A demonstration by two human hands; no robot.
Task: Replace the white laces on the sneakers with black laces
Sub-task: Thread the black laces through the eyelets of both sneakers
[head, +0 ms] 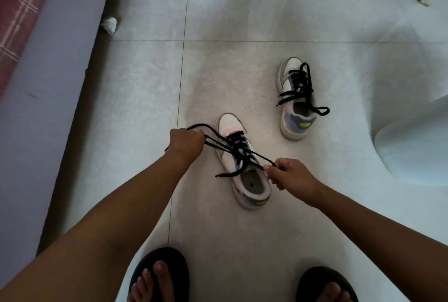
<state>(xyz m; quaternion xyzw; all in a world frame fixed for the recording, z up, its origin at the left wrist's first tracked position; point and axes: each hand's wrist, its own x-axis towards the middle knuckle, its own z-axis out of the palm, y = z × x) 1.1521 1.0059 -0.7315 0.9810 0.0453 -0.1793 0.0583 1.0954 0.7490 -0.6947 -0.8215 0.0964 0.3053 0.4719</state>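
A black lace [238, 153] is threaded through the near sneaker [244, 163] on the tiled floor [242, 22], which sits between the two hands. The left hand [186, 142] grips one loop in a closed fist, pulled out to the left, while the right hand [289, 175] pinches the other loop beside the shoe's opening. Beyond the right hand stands the second sneaker [297, 97], already fitted with black laces, and two black sandals [160, 267] lie below both arms.
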